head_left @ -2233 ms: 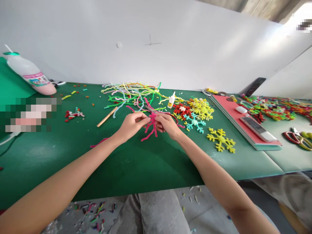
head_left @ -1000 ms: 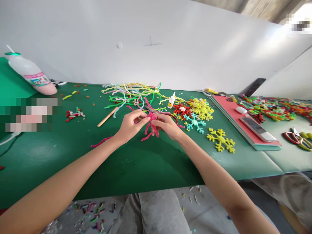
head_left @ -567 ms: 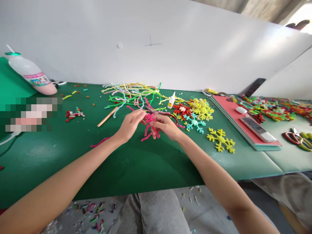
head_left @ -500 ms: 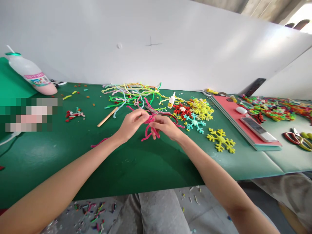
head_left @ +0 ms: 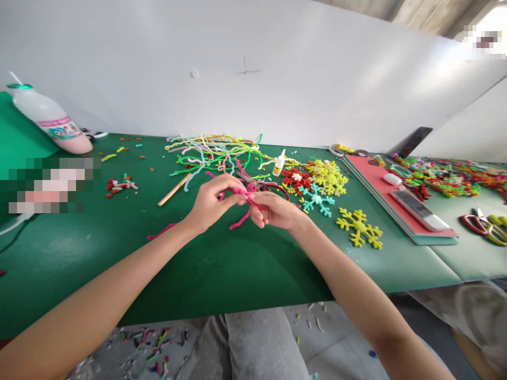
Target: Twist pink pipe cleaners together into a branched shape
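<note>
Over the middle of the green table, my left hand (head_left: pixel 214 200) and my right hand (head_left: pixel 275 209) meet on a bright pink pipe cleaner piece (head_left: pixel 250 188). Thumb and fingers of each hand pinch it, and they hide part of its shape. Below the hands, a loose pink pipe cleaner (head_left: pixel 240 220) lies or hangs; I cannot tell whether it joins the held piece. Just behind them is a pair of scissors (head_left: pixel 282 188) with dark red handles, partly covered by pink strands. Another pink strand (head_left: pixel 161 232) rests by my left forearm.
Pastel and green pipe cleaners (head_left: pixel 214 150) are heaped behind my hands, near a wooden stick (head_left: pixel 174 190) and a small glue bottle (head_left: pixel 279 163). Rightward lie yellow snowflakes (head_left: pixel 359 227), a turquoise snowflake (head_left: pixel 316 199) and a red folder (head_left: pixel 380 184) carrying a phone (head_left: pixel 420 209). A drink bottle (head_left: pixel 51 119) leans at left.
My right hand has shifted its grip on the pink piece, its fingers now curled closer beneath. My left hand has turned slightly, its knuckles more raised. The things on the table have stayed put.
</note>
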The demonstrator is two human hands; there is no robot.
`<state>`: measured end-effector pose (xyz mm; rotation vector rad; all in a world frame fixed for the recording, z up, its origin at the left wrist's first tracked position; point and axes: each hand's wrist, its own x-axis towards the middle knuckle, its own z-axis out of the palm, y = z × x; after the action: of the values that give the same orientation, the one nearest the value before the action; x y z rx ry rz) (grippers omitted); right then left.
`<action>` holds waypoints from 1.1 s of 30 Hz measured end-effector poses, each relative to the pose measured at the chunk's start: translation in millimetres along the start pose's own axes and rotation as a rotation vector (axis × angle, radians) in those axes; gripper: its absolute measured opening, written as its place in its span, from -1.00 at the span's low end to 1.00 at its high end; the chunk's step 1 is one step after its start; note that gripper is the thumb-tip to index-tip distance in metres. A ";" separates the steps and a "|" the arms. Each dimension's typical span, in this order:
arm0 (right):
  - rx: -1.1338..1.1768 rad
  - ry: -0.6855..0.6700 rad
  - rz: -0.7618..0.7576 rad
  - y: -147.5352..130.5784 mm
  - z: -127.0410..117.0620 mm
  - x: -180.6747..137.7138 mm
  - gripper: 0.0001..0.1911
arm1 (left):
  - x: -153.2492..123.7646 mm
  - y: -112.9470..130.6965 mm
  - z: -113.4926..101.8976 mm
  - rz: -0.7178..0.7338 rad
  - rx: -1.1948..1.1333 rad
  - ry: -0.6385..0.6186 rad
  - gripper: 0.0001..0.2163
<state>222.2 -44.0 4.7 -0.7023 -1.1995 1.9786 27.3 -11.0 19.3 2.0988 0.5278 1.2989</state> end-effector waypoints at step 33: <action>-0.731 0.260 -0.400 -4.6 3.8 1.2 -0.80 | 6.7 -1.9 -6.3 -0.307 0.162 -0.213 -0.72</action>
<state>219.9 -43.5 10.3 -0.9425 -1.7442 1.0631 24.6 -3.6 24.5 2.1492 0.8460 0.8739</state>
